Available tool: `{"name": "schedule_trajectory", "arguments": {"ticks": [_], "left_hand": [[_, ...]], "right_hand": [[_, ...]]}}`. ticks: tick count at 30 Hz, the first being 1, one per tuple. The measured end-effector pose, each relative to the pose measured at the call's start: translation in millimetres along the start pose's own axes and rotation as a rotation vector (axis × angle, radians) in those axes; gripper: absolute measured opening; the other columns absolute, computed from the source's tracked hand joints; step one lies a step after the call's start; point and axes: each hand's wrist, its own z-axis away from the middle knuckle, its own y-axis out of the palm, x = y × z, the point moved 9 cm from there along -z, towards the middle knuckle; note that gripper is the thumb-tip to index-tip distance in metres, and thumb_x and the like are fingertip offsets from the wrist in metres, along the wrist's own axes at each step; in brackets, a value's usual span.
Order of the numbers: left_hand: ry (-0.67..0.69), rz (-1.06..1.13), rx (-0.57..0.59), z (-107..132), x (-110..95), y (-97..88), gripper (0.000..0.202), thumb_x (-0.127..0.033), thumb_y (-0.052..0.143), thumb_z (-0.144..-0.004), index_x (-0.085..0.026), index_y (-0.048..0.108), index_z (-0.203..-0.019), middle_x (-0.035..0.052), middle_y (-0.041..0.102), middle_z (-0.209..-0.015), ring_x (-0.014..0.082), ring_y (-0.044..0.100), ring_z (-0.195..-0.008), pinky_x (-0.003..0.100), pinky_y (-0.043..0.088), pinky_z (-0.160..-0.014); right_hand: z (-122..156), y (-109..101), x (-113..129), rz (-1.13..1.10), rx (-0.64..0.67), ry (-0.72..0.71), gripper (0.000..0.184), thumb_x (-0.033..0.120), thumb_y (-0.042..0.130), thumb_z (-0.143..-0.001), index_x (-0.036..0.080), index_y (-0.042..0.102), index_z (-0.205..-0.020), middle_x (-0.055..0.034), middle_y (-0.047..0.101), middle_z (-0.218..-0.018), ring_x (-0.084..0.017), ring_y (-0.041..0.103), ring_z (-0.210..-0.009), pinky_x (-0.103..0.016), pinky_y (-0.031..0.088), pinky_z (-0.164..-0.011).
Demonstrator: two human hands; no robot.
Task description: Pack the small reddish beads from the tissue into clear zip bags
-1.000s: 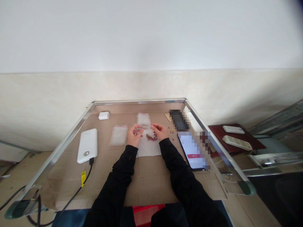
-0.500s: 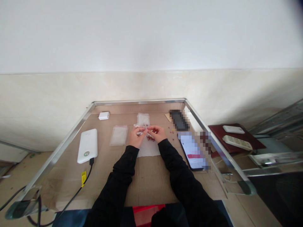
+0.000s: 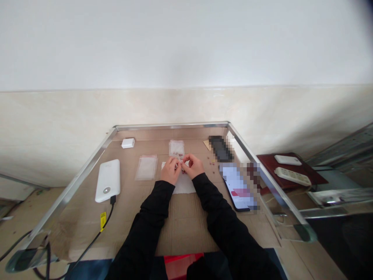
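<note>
Left hand [image 3: 170,171] and right hand [image 3: 194,166] both closed, thumb and fingertips pinching what looks like a clear bag [image 3: 178,156], detail too small to confirm; it sits mid-worktop [image 3: 177,221], nearer the far edge than the near one. Bag should be near weightless, limp, slippery, easily creased; best hold is probably a light pinch at its edges or top corners. Just below, reddish bits [image 3: 183,171] on a white sheet [image 3: 183,186]: likely light, maybe brittle, so pinch gently. Farther out: far bag stack [image 3: 176,147] toward far edge, left bag stack [image 3: 146,168] toward left edge, lit phone [image 3: 236,186] by right edge.
</note>
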Motion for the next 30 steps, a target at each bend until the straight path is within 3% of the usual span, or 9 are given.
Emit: {"name": "schedule_trajectory", "arguments": {"ticks": [9,17,22,27,30], "left_hand": [[0.009,-0.096,-0.038,1.9,-3.0,-4.7,0.015,-0.020,0.040,-0.079,-0.017,0.049,-0.068,0.0029,0.047,-0.076,0.0116,0.049,-0.066,0.023,0.039,-0.062],[-0.024,0.022,-0.137,3.0,-5.6,-20.4,0.015,-0.019,0.043,-0.076,-0.018,0.050,-0.063,0.0019,0.048,-0.073,0.0098,0.047,-0.061,0.021,0.039,-0.058],[-0.081,0.248,-0.089,-0.4,3.5,-15.3,0.012,-0.025,0.047,-0.076,-0.017,0.055,-0.071,0.0019,0.051,-0.079,0.0086,0.051,-0.061,0.020,0.042,-0.054],[-0.279,0.540,-0.072,-0.9,28.3,-5.1,0.024,-0.024,0.055,-0.068,-0.017,0.057,-0.091,0.0048,0.055,-0.097,0.0078,0.057,-0.056,0.020,0.045,-0.048],[-0.355,0.667,-0.030,-0.6,33.0,1.1,0.032,-0.024,0.059,-0.065,-0.015,0.056,-0.095,0.0047,0.060,-0.087,0.0095,0.058,-0.052,0.019,0.045,-0.044]], "right_hand": [[0.9,-9.4,7.8,0.165,-0.054,0.013,0.008,0.027,0.054,-0.062,0.019,0.055,-0.065,0.0052,0.050,-0.052,-0.007,0.037,-0.042,-0.021,0.030,-0.046],[-2.0,-32.5,11.3,0.248,-0.181,0.035,0.005,0.021,0.051,-0.061,0.019,0.055,-0.063,0.0026,0.053,-0.054,-0.010,0.041,-0.046,-0.023,0.033,-0.051],[-6.5,-24.9,-2.7,0.080,-0.149,0.035,0.007,0.020,0.050,-0.062,0.018,0.056,-0.065,0.0018,0.055,-0.059,-0.009,0.041,-0.045,-0.023,0.035,-0.050],[-10.6,-19.6,-17.1,-0.103,-0.100,0.130,0.015,0.026,0.050,-0.067,0.016,0.061,-0.069,-0.0012,0.057,-0.064,-0.009,0.043,-0.048,-0.023,0.037,-0.048],[-10.5,-14.5,-14.1,-0.123,-0.049,0.103,0.022,0.036,0.055,-0.067,0.016,0.062,-0.072,-0.0034,0.057,-0.072,-0.010,0.046,-0.054,-0.022,0.037,-0.047]]}}
